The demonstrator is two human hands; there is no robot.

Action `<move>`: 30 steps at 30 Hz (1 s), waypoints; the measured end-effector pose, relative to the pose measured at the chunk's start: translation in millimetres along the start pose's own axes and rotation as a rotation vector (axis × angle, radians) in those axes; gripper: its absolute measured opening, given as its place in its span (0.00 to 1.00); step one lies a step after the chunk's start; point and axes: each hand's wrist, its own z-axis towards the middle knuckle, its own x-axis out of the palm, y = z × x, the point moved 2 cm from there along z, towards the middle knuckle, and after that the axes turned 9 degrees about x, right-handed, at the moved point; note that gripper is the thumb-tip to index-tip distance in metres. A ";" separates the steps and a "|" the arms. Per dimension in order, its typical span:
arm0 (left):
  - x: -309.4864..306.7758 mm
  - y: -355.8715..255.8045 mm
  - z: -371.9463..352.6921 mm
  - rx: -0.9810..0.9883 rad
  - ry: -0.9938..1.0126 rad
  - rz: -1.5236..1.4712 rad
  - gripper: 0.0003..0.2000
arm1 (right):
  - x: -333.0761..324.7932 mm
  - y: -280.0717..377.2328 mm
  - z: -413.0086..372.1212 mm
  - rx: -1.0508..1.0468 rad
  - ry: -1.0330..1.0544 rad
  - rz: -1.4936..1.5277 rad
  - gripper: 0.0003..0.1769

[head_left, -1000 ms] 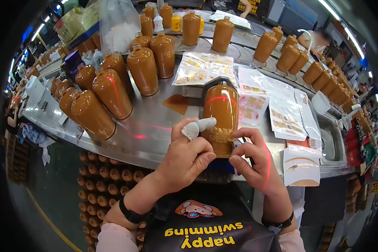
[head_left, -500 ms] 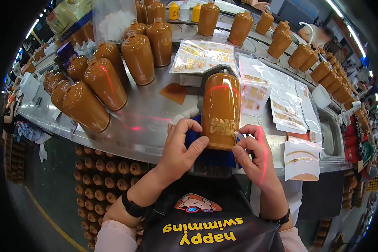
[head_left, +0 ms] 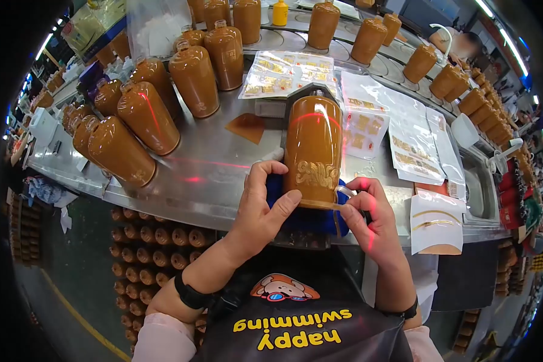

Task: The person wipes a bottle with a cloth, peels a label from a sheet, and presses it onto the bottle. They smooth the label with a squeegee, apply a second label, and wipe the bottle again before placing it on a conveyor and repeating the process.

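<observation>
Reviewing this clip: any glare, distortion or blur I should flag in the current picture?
Head view: strong fisheye bending, with black corners; ceiling lights glaring at upper right; shiny highlights on the bottle in the cradle; red light streaks across its shoulder, the right hand and the metal table; far-right background too small and soft to make out.

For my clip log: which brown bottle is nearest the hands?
The bottle between the left hand and right hand, gold design low on its front; no other has a hand beside it.
</observation>
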 end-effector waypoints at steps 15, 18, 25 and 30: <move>-10.1 -4.5 9.1 0.030 0.037 0.127 0.29 | 9.2 -2.1 11.4 0.043 0.041 0.049 0.04; -8.2 -1.2 8.0 0.023 0.035 0.083 0.30 | 8.5 -3.6 11.7 0.045 0.045 0.086 0.05; -18.7 7.5 13.0 0.043 0.027 0.103 0.31 | 27.4 0.7 29.1 0.101 0.058 0.131 0.13; -6.6 4.5 10.2 0.067 0.025 0.112 0.31 | 21.4 -4.0 25.4 0.084 0.035 0.147 0.15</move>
